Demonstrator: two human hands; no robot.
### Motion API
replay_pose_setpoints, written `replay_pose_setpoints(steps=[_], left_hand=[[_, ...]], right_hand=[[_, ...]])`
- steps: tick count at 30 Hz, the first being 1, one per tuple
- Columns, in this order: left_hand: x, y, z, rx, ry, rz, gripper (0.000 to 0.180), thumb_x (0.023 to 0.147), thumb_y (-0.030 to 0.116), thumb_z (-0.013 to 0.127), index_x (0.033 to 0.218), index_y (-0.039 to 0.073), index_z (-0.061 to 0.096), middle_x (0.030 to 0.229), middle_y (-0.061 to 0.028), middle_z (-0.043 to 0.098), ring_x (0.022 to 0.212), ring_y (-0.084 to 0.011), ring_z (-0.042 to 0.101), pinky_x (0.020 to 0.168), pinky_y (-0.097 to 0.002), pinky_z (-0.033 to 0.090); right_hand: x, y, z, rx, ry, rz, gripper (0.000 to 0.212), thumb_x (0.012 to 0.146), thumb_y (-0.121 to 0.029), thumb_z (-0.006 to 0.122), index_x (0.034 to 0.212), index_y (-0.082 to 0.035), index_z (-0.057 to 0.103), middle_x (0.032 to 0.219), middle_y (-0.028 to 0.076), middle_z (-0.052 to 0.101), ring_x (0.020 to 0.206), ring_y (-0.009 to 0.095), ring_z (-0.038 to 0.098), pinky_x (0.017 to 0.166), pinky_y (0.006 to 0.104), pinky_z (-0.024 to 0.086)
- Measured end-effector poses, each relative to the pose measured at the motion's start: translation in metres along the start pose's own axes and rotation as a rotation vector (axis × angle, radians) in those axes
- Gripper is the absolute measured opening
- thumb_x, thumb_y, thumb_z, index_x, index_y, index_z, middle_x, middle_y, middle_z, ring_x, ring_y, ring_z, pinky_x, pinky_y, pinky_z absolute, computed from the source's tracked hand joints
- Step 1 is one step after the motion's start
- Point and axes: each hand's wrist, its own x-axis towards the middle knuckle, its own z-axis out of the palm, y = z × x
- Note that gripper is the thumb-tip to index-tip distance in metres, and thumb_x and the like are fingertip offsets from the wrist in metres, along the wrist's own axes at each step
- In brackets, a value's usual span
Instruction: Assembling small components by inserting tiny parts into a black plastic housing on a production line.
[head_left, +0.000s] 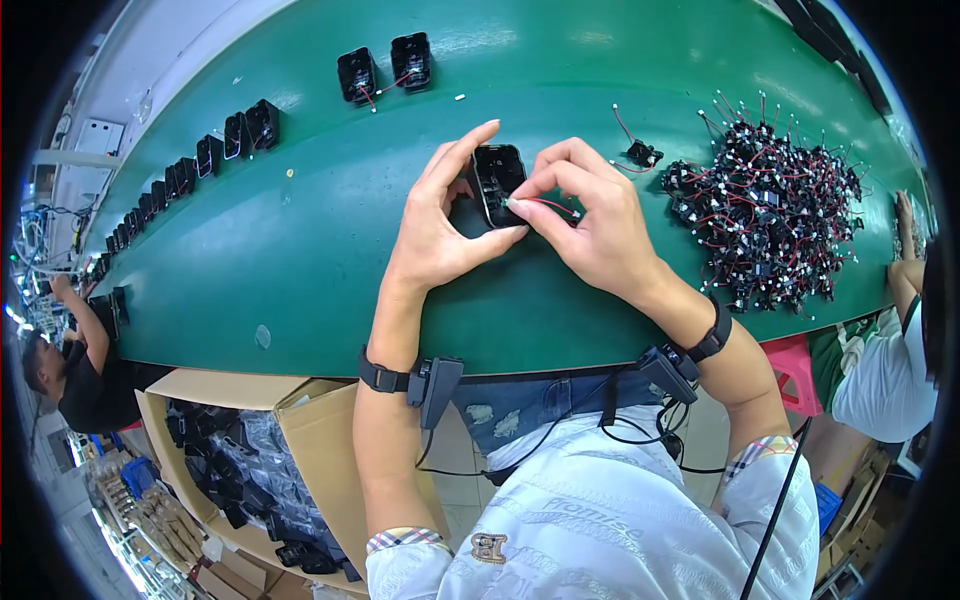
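Note:
A black open-topped plastic housing [500, 165] stands on the green table in front of me. My left hand [428, 225] curves round its left and near sides, with the thumb along the near edge and the index finger stretched out past it. Over the housing's near right corner, my right hand [598, 212] pinches a small pale connector between thumb and index finger. A red wire [556, 206] runs from there beneath the right hand. The fingertips partly hide the inside of the housing.
At the right lies a large heap of small black parts with red wires [770, 215], with one loose part [642, 153] beside it. Two more housings [357, 75] stand at the back. Others line the table's left. An open carton [325, 450] sits below the near edge. People work at both sides.

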Motion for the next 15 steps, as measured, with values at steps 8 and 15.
replay_pose_setpoints(steps=[8,15], left_hand=[[-0.003,0.001,0.002,-0.072,-0.047,-0.019,0.098,0.060,0.015,0.089,0.149,0.007,0.050,0.119,-0.0049,0.059,0.102,-0.0139,0.058,0.081,-0.0263,0.048],[-0.003,0.003,-0.002,-0.031,-0.161,-0.063,0.103,0.058,0.023,0.090,0.151,0.009,0.048,0.120,-0.0042,0.059,0.100,-0.0141,0.055,0.080,-0.0266,0.044]], right_hand=[[0.002,0.004,-0.005,-0.013,-0.032,-0.076,0.012,0.080,-0.006,0.077,0.088,-0.003,0.068,0.097,0.008,0.062,0.089,0.024,0.063,0.078,0.0340,0.050],[0.003,0.001,-0.018,-0.018,-0.170,-0.061,0.013,0.077,-0.006,0.078,0.086,-0.005,0.069,0.100,0.007,0.062,0.095,0.026,0.062,0.084,0.0376,0.049]])
